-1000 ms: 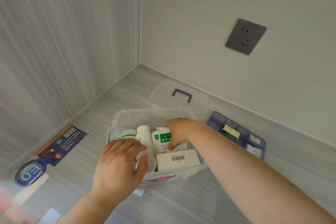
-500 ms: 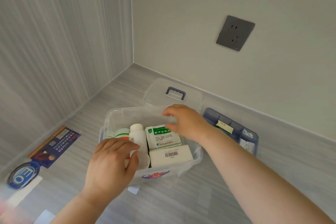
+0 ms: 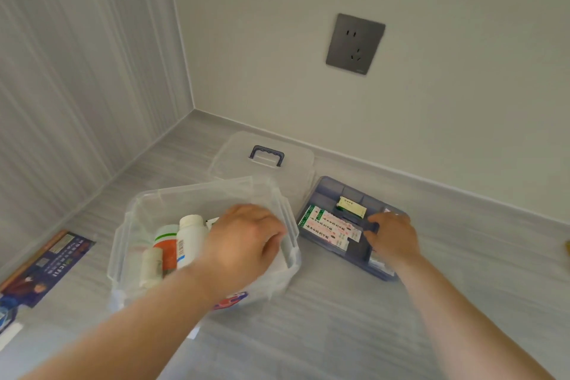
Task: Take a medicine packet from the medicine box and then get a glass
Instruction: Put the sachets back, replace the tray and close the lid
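Note:
The clear plastic medicine box (image 3: 279, 194) stands open on the grey counter. Inside it are a white bottle (image 3: 189, 237), an orange-labelled bottle (image 3: 166, 245) and a small pale bottle (image 3: 150, 265). My left hand (image 3: 243, 244) reaches into the box's right half with fingers curled down; what lies under it is hidden. My right hand (image 3: 393, 237) rests on the blue tray (image 3: 327, 188) beside the box, thumb and fingers apart. A pink-and-green strip of medicine packets (image 3: 331, 227) lies on that tray just left of my right hand. No glass is in view.
The box's clear lid (image 3: 234, 151) with a blue handle lies behind the box near the wall. A small yellowish packet (image 3: 351, 206) sits in the tray. A printed leaflet (image 3: 46, 265) lies at the left. A grey wall socket (image 3: 354, 43) is above.
My right hand has left the box and moved right onto the blue tray, where a pink-and-green packet strip now lies. My left hand has shifted right, deeper into the box.

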Motion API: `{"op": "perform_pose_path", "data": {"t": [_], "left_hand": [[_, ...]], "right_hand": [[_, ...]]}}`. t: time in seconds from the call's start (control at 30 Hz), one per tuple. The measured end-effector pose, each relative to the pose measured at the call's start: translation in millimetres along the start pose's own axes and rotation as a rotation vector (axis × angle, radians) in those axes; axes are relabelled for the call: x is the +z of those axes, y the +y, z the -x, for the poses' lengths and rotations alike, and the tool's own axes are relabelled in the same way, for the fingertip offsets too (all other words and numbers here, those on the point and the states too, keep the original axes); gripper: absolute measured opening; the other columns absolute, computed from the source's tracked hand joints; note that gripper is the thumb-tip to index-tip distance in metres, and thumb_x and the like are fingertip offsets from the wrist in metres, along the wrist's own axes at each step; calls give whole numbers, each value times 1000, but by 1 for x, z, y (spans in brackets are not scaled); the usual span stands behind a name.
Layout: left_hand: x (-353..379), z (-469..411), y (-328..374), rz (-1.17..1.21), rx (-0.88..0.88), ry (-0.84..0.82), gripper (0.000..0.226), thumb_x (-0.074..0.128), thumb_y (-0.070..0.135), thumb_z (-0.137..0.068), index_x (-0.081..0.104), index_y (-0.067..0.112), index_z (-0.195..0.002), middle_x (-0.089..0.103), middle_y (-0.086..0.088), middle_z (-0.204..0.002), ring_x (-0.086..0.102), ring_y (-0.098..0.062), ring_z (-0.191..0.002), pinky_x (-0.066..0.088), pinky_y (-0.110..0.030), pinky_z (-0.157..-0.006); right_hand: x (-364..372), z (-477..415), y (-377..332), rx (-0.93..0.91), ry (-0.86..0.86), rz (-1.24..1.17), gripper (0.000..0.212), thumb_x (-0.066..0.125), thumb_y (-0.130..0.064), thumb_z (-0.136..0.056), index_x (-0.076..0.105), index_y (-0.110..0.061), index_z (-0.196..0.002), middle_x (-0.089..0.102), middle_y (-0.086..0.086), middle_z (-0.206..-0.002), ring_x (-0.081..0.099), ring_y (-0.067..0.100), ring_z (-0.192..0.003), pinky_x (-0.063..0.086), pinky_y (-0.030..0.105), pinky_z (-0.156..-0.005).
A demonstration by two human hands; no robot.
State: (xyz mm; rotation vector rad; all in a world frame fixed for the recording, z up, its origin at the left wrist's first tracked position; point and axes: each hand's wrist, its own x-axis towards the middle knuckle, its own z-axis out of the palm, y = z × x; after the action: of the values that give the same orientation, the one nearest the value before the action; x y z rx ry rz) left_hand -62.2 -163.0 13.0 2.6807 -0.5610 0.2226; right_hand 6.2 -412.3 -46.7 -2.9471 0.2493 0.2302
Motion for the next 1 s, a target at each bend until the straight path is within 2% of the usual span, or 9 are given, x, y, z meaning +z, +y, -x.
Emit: {"op": "perform_pose_path", "data": {"t": [0.07,0.13,0.23,0.3,0.5,0.67,0.83,0.9,1.0], "left_hand": [[10,-40,6,-53,88,-166,26,40,20,-84,65,17,-93,69,-5,-99,59,-25,-92,41,-32,-83],[25,-82,9,-185,116,-324,27,39,18,-88,60,18,-105,64,-8,-109,56,-27,-97,44,-36,-80],[49,-131,15,-349,103,-480,27,39,15,-89,56,14,-111,58,-12,-114,55,-29,-100,41,-33,-74],[67,-151,16,-413,78,-567,27,42,12,-89,54,9,-113,54,-15,-118,54,-30,-103,38,-33,-71],[96,-175,19,-455,85,-712,28,50,9,-87,51,4,-115,46,-17,-122,53,-32,-103,46,-38,-80],[105,-174,15,-526,124,-710,23,53,12,-85,56,4,-106,46,-15,-122,51,-31,-104,37,-34,-70],[103,-170,16,-564,171,-663,23,51,7,-85,56,5,-107,41,-16,-127,46,-30,-109,33,-34,-71],[98,-169,18,-551,189,-622,24,51,6,-84,55,5,-107,40,-15,-129,42,-30,-112,33,-34,-74],[82,-166,21,-489,222,-498,25,48,7,-84,52,6,-109,44,-12,-129,38,-27,-118,38,-37,-87]], "right_hand": [[4,-3,1,-25,5,43,30,46,-24,-91,55,-18,-119,54,9,-128,39,30,-122,38,38,-100],[8,-8,3,-43,8,55,29,44,-22,-92,56,-18,-118,53,9,-127,40,30,-121,38,38,-101],[12,-14,7,-69,-19,46,31,41,-20,-92,54,-16,-121,48,8,-131,37,29,-124,36,37,-103],[15,-19,10,-79,-36,-4,32,41,-19,-92,53,-16,-121,46,8,-132,39,27,-124,39,36,-100],[19,-30,21,-97,-49,-130,31,43,-15,-91,55,-18,-119,56,4,-125,53,22,-114,47,31,-88],[20,-33,26,-102,-32,-186,30,43,-15,-92,55,-19,-119,57,2,-124,57,21,-109,48,27,-85],[14,-30,29,-96,14,-196,30,43,-16,-92,56,-20,-119,58,1,-124,58,21,-107,48,26,-82],[8,-28,31,-89,41,-201,30,43,-15,-92,57,-20,-118,59,1,-123,59,21,-105,47,26,-79],[-11,-24,34,-85,89,-218,30,44,-13,-90,58,-21,-116,60,1,-121,59,23,-103,46,26,-76]]}}
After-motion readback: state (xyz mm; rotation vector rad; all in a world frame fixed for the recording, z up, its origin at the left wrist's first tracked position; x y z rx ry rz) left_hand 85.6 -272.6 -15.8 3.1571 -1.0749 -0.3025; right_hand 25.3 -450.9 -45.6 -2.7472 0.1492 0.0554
